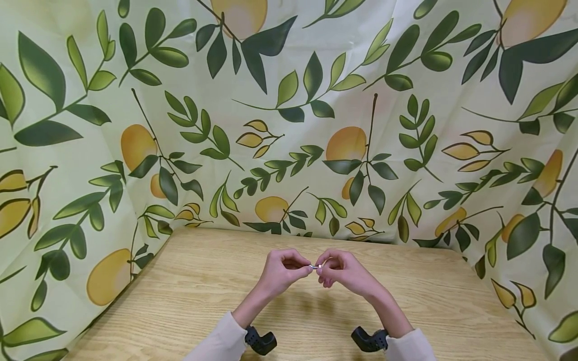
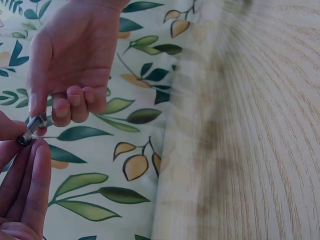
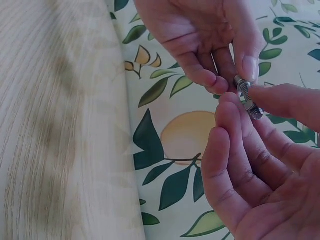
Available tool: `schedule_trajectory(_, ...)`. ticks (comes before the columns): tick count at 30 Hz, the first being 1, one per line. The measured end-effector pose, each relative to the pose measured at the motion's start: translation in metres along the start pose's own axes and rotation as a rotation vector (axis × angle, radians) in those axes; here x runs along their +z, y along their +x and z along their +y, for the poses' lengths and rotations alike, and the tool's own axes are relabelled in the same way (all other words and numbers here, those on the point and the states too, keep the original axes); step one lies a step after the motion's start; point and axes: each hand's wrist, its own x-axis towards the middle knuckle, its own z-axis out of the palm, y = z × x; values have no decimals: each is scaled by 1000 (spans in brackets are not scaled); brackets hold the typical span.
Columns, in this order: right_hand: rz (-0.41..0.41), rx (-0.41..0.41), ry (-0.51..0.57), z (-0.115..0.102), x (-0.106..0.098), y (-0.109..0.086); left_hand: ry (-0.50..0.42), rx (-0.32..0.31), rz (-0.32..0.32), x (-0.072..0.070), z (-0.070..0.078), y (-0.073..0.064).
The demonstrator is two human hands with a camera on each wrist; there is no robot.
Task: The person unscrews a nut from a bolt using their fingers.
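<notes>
Above the table, my left hand (image 1: 281, 271) and right hand (image 1: 346, 273) meet fingertip to fingertip over one small metal bolt (image 2: 33, 127). The left thumb and fingers pinch the bolt at its head end. At the opposite end a silvery nut (image 3: 249, 105) sits on the thread, between the right thumb and fingertips. Ridges of bare thread show between the two hands in both wrist views. The remaining right fingers are bent beneath, while the left fingers lie side by side, fairly straight.
A light wood-grain table (image 1: 203, 301) lies under both hands. Cloth printed with leaves and fruit (image 1: 289, 135) hangs round its back and sides. Each wrist wears a black camera mount, left (image 1: 261, 341) and right (image 1: 369, 340), below pale sleeves.
</notes>
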Motion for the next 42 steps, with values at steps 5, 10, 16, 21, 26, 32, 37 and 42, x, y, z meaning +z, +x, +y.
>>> schedule_trajectory(5,-1,-5,7,-2,0,-1,-2,3,0,0,2,-1)
schedule_trajectory(10,-20,16,-24,-2,-1,-1,-3,4,2,0,1,-1)
schedule_trajectory(16,-8,-6,-4,-2,-1,-1,-4,5,0,-1,1,0)
schedule_trajectory(21,-9,-8,-1,-2,-1,-1,-1,12,-6,-1,0,0)
schedule_trajectory(26,3,-10,-22,-1,-1,-1,-3,16,-6,-1,0,0)
schedule_trajectory(32,16,-18,0,1,1,0,-5,8,-5,0,1,0)
schedule_trajectory(37,9,-10,-23,2,-1,0,3,16,-2,0,1,0)
schedule_trajectory(42,16,-19,-33,2,-1,0,7,6,2,-1,0,0)
